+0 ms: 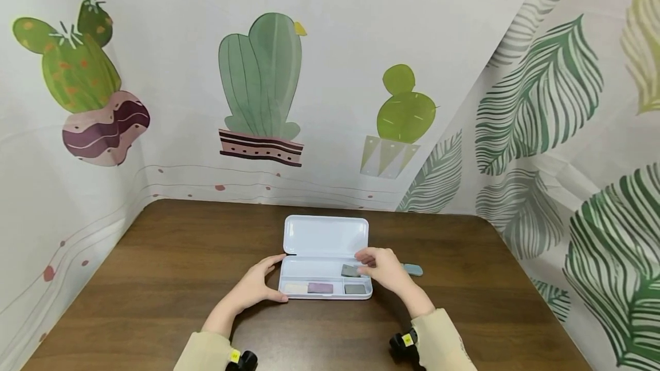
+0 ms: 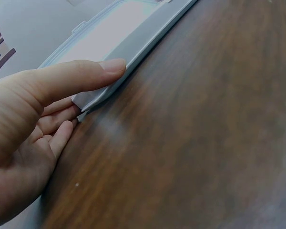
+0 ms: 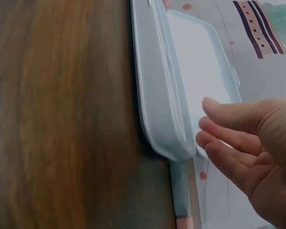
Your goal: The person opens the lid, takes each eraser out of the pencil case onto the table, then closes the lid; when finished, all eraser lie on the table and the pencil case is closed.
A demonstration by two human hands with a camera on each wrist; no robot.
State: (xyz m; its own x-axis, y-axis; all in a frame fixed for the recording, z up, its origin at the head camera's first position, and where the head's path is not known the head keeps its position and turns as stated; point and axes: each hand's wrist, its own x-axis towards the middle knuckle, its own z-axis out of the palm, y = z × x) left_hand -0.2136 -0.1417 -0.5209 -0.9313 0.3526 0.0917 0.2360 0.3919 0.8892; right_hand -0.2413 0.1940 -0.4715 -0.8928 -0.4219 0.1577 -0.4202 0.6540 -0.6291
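Observation:
A pale blue hinged pencil case [image 1: 313, 268] lies on the table with its lid [image 1: 326, 236] raised at the back. My left hand [image 1: 254, 284] grips the case's left end, thumb at the front corner and fingers round the side. Over the right part of the case is my right hand [image 1: 385, 269], its thumb and fingers apart with nothing between them. Close to its fingertips, a grey block [image 1: 350, 271] lies in the back compartment. The front compartments hold a cream block [image 1: 296, 288], a purple block [image 1: 321, 288] and another grey block [image 1: 354, 289].
A flat blue piece [image 1: 413, 269] with a rounded end lies on the table right of the case, partly behind the right hand. The brown wooden table [image 1: 206, 233] meets a patterned cloth backdrop [image 1: 335, 73] at the back and sides.

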